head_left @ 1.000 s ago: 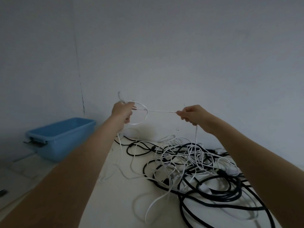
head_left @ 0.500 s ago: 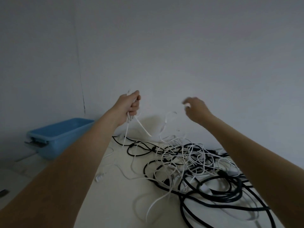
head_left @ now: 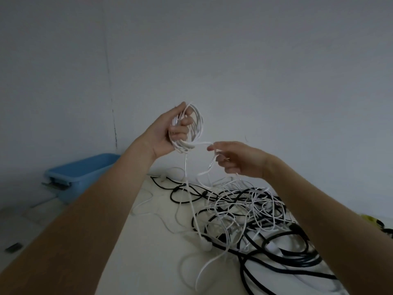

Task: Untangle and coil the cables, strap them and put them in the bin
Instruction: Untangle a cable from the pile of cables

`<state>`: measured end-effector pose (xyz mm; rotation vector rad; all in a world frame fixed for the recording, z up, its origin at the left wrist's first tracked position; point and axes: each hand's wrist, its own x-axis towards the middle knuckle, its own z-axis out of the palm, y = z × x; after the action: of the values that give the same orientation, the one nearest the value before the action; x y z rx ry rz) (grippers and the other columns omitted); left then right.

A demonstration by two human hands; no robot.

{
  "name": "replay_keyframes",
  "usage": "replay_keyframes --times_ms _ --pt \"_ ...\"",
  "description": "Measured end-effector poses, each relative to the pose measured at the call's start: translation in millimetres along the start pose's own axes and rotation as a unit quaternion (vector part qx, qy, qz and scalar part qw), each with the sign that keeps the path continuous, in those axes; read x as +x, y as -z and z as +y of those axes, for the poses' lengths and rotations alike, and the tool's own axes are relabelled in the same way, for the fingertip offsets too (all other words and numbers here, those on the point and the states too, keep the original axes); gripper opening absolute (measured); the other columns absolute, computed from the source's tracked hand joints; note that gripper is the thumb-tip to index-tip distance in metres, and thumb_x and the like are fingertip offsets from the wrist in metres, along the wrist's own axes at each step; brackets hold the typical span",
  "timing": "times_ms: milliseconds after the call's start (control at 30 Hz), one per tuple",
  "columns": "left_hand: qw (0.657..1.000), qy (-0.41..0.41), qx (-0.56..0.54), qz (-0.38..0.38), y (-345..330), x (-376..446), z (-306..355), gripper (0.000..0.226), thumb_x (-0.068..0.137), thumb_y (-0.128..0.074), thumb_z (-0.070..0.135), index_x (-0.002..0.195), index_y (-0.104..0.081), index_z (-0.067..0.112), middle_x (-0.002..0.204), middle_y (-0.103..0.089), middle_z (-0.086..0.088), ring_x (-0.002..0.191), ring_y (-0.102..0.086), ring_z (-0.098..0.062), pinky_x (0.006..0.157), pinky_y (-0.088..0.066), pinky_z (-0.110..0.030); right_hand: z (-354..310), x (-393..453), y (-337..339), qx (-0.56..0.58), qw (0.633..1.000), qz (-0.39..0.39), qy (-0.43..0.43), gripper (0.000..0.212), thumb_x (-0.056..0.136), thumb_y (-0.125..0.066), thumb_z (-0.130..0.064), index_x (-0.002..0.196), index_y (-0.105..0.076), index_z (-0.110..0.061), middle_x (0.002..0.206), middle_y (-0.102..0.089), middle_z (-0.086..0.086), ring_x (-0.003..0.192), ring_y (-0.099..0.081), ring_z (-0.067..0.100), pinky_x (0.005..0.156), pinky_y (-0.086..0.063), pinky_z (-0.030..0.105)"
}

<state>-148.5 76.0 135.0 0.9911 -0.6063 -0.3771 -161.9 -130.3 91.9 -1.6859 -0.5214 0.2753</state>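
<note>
My left hand is raised above the table and grips a small coil of white cable, several loops held in its curled fingers. From the coil the white cable runs to my right hand, which pinches it just right of the coil, and a strand hangs down into the tangle of white and black cables on the table. The blue bin stands at the left against the wall, open, its inside hidden.
The cream table carries the tangle on its right half. Thick black cables loop near the right front. A yellow object peeks past my right arm. A small dark item lies at the far left.
My left hand has lifted and turned palm toward me, now with several loops of white cable gathered in it. My right hand, which had let go, came back left and took the cable again.
</note>
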Motion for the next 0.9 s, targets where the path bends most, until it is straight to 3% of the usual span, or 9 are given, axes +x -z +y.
replay_keyframes --times_ms 67,133,233,300,400,567,733,800,900 --pt "0.999 0.034 -0.004 -0.038 1 -4 -4 0.021 0.074 -0.070 0.028 0.066 -0.060 0.012 0.055 -0.048 0.003 0.026 -0.038 -0.001 0.025 -0.028 -0.010 -3 -2 0 -0.008 0.999 -0.006 -0.050 0.057 0.077 -0.058 -0.056 0.112 -0.054 -0.011 0.082 -0.055 0.001 0.051 -0.030 0.006 0.039 -0.023 0.014" --pt "0.999 0.044 0.015 -0.024 -5 -2 -11 0.028 0.078 -0.059 0.033 0.059 -0.061 0.013 0.054 -0.047 0.004 0.025 -0.037 0.000 0.025 -0.029 -0.010 -2 1 -6 -0.023 0.998 -0.003 -0.055 0.067 0.071 -0.055 -0.063 0.113 -0.053 -0.010 0.094 -0.062 0.004 0.050 -0.030 0.006 0.037 -0.022 0.014" --pt "0.998 0.043 0.033 -0.009 -20 2 -20 0.038 0.083 -0.045 0.036 0.056 -0.060 0.015 0.053 -0.048 0.005 0.026 -0.037 0.000 0.027 -0.030 -0.009 -2 10 -18 0.016 1.000 0.009 0.006 0.020 0.089 -0.055 -0.032 0.085 -0.059 -0.014 0.063 -0.049 -0.002 0.043 -0.024 0.006 0.036 -0.016 0.016" --pt "0.999 0.031 0.015 -0.012 -25 5 -21 0.042 0.086 -0.042 0.036 0.054 -0.058 0.014 0.050 -0.048 0.006 0.026 -0.037 0.000 0.027 -0.030 -0.009 -2 16 -22 0.034 0.998 0.039 0.047 0.038 0.090 -0.046 -0.009 0.059 -0.065 -0.020 0.054 -0.034 -0.004 0.039 -0.021 0.005 0.035 -0.014 0.017" --pt "0.999 0.012 -0.038 -0.029 -35 9 -17 0.035 0.085 -0.042 0.036 0.059 -0.050 0.015 0.043 -0.041 0.007 0.022 -0.033 -0.002 0.027 -0.023 -0.009 -1 19 -24 0.124 0.986 0.080 0.083 0.057 0.088 -0.035 0.000 0.040 -0.058 -0.019 0.044 -0.031 -0.006 0.033 -0.017 0.004 0.037 -0.009 0.019" --pt "1.000 0.019 -0.021 0.001 -40 17 -16 0.038 0.100 -0.033 0.032 0.066 -0.038 0.017 0.033 -0.029 0.008 0.021 -0.028 -0.006 0.030 -0.021 -0.012 -3 24 -22 0.204 0.962 0.160 0.087 0.027 0.087 -0.033 -0.002 0.063 -0.044 -0.010 0.040 -0.034 -0.004 0.030 -0.016 0.006 0.033 -0.013 0.018" --pt "0.999 0.046 0.010 0.024 -42 17 -15 0.043 0.096 -0.035 0.027 0.053 -0.037 0.018 0.031 -0.024 0.009 0.020 -0.021 -0.007 0.030 -0.016 -0.016 -10 28 -25 0.192 0.957 0.207 0.063 0.028 0.088 -0.035 -0.003 0.063 -0.038 -0.013 0.038 -0.039 -0.004 0.029 -0.017 0.006 0.035 -0.013 0.017" --pt "0.999 0.031 0.012 0.030 -42 17 -13 0.044 0.098 -0.035 0.027 0.055 -0.036 0.018 0.032 -0.026 0.008 0.020 -0.022 -0.006 0.029 -0.013 -0.016 -8 28 -23 0.152 0.968 0.191 0.061 0.026 0.091 -0.041 -0.009 0.065 -0.038 -0.014 0.044 -0.036 -0.002 0.031 -0.017 0.007 0.034 -0.013 0.017" --pt "0.995 -0.034 -0.080 0.039 -32 19 -2 0.058 0.101 -0.031 0.026 0.046 -0.046 0.015 0.033 -0.034 0.007 0.019 -0.027 -0.006 0.028 -0.013 -0.015 3 16 -9 0.017 0.988 0.139 0.065 0.032 0.095 -0.050 -0.035 0.076 -0.055 -0.010 0.055 -0.052 0.002 0.035 -0.020 0.006 0.035 -0.017 0.016"
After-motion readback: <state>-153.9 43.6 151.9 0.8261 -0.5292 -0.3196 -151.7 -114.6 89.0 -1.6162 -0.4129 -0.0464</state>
